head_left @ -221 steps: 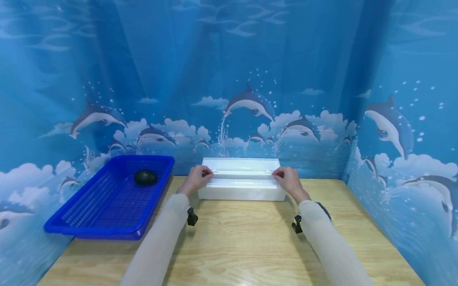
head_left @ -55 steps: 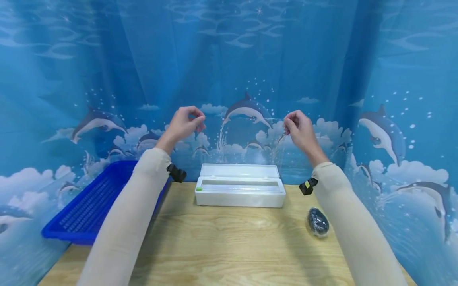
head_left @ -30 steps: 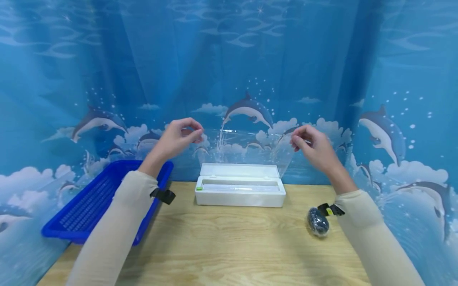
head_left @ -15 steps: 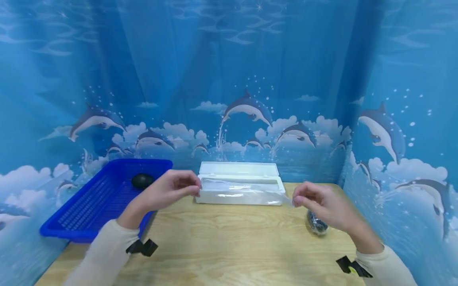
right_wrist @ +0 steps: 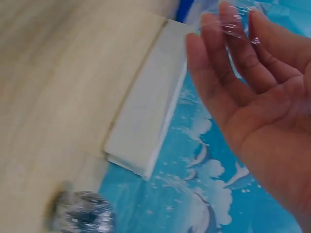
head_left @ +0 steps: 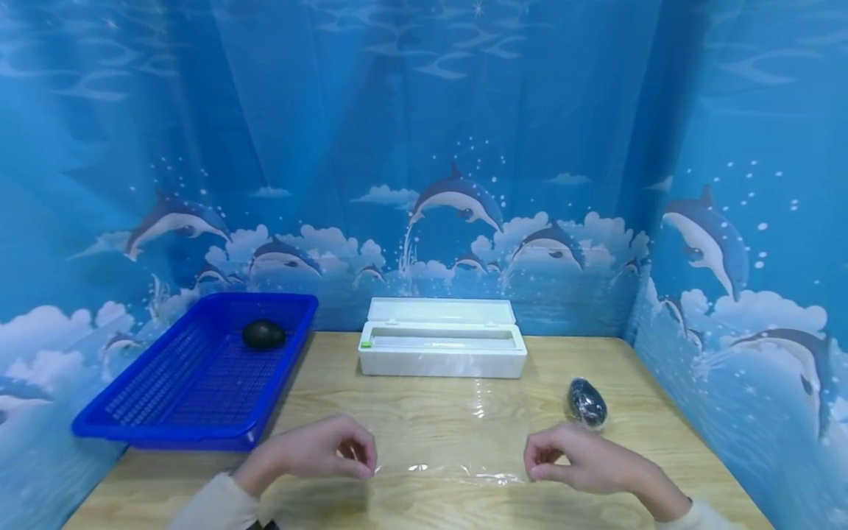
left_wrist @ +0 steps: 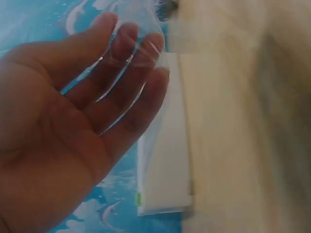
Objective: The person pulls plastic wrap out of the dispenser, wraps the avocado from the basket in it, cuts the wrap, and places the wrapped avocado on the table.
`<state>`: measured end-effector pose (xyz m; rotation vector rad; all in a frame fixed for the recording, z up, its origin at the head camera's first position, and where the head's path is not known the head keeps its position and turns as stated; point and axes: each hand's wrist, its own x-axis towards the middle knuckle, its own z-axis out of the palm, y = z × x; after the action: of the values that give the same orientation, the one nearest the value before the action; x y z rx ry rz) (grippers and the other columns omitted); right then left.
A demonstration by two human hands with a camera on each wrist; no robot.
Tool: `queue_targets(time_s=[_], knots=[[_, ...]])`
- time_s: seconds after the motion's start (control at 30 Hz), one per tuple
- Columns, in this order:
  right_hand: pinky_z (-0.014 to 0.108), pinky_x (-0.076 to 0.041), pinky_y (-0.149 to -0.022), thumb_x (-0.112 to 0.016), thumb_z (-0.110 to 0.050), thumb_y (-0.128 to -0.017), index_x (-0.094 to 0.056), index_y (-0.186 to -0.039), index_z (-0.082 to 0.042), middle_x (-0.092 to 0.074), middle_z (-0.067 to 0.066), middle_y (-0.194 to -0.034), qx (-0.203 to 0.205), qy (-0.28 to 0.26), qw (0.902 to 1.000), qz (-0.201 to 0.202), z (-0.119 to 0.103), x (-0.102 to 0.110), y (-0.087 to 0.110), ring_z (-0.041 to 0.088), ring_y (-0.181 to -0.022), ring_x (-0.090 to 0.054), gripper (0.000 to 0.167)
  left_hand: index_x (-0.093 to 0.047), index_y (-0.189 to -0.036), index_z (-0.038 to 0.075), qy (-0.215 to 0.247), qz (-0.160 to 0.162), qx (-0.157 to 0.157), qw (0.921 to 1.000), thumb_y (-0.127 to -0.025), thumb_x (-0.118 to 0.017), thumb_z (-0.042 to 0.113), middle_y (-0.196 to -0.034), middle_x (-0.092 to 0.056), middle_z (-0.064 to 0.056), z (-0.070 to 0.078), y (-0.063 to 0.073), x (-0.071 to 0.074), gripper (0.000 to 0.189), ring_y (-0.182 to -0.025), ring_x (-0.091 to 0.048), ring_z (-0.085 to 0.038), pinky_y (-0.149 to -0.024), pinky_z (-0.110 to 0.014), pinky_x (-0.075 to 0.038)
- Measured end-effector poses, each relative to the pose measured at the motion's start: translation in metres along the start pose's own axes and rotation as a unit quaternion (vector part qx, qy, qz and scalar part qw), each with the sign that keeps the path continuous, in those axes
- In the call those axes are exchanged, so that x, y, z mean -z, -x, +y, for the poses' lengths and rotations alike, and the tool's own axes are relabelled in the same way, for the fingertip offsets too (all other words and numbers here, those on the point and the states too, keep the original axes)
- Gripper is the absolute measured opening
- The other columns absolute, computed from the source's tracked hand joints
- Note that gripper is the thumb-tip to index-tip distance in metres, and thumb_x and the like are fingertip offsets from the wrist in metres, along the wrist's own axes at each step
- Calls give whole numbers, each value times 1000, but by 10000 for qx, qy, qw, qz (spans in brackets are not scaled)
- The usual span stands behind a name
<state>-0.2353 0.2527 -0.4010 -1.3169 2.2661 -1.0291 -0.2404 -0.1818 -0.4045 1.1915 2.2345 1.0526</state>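
Note:
A clear sheet of cling film [head_left: 457,434] stretches from the white dispenser box [head_left: 442,364] toward the near side, low over the table. My left hand [head_left: 324,447] pinches its near left corner between thumb and fingers. At the near right corner, my right hand [head_left: 589,462] pinches the film the same way. Film also drapes across the left fingertips [left_wrist: 127,33] in the left wrist view. The box's lid [head_left: 442,311] stands raised at the back. Just beyond my right hand lies a dark avocado [head_left: 587,403] wrapped in film.
A blue plastic basket [head_left: 192,434] stands on the left of the wooden table [head_left: 411,508], holding one unwrapped dark avocado [head_left: 263,334]. A blue dolphin-print curtain [head_left: 563,147] hangs along the back and sides. A small green piece [head_left: 366,344] sits on the box's left end.
Both hands first pinched film at the box, then lifted it high behind the box. They have since drawn it over the box and down toward the near side.

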Motion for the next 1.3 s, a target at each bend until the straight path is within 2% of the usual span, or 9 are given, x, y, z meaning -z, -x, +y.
queue_targets(time_s=[0.1, 0.3, 0.5, 0.7, 0.93, 1.03, 1.2, 1.3], knots=[[22, -61, -75, -63, -15, -102, -68, -94, -13, -73, 5, -87, 12, 280, 9996, -27, 10, -9, 3, -5, -87, -65, 10, -75, -91, 11, -311, 24, -69, 9995, -92, -74, 11, -88, -76, -1, -7, 2, -13, 1, -82, -64, 8, -77, -19, -60], [19, -60, -71, -68, -11, -97, -71, -92, -12, -73, -6, -88, -109, 660, 9978, -31, 24, -26, 6, -8, -84, -64, 6, -76, -88, 16, -613, 138, 584, 9963, -87, -78, 10, -86, -72, 12, -17, 4, -30, 6, -79, -63, 7, -74, -15, -57], [16, -57, -69, -74, -4, -89, -72, -89, -12, -73, -6, -85, -13, 844, 9964, -64, 30, -38, 3, -9, -81, -61, 8, -77, -86, 19, -1040, 77, 762, 9916, -85, -80, 13, -83, -68, 19, -20, 4, -40, 7, -76, -60, 10, -72, -13, -56], [11, -52, -64, -79, -6, -84, -74, -85, -15, -71, -9, -81, 129, 1396, 9901, -52, 29, -42, 1, -12, -75, -56, 11, -79, -82, 20, -1127, 94, 865, 9898, -81, -84, 11, -82, -66, 20, -19, 7, -42, 10, -74, -57, 10, -70, -12, -55], [10, -51, -63, -82, -5, -80, -76, -84, -19, -70, -13, -81, 35, 1567, 9876, -50, 30, -46, 2, -12, -74, -56, 15, -80, -81, 18, -1255, -22, 756, 9892, -77, -87, 12, -81, -65, 20, -16, 6, -42, 10, -72, -55, 10, -67, -12, -53], [10, -51, -64, -82, -5, -79, -76, -84, -20, -69, -16, -83, -58, 1584, 9873, -75, 29, -46, 3, -13, -76, -56, 17, -81, -82, 20, -1295, -122, 822, 9881, -76, -89, 16, -81, -64, 22, -15, 7, -42, 11, -72, -54, 10, -66, -12, -52], [8, -51, -64, -83, -3, -77, -76, -85, -18, -72, -12, -83, 186, 1647, 9862, -40, 27, -46, 4, -11, -76, -59, 18, -80, -83, 24, -1478, -285, 987, 9837, -78, -88, 23, -79, -64, 24, -11, 8, -39, 9, -71, -54, 10, -67, -12, -51], [8, -52, -65, -82, -4, -79, -76, -88, -16, -73, -11, -85, 149, 1600, 9869, -129, 24, -45, 5, -10, -77, -60, 16, -80, -80, 24, -1389, -337, 1183, 9826, -80, -87, 22, -76, -66, 23, -7, 9, -38, 7, -68, -57, 9, -66, -12, -52]])
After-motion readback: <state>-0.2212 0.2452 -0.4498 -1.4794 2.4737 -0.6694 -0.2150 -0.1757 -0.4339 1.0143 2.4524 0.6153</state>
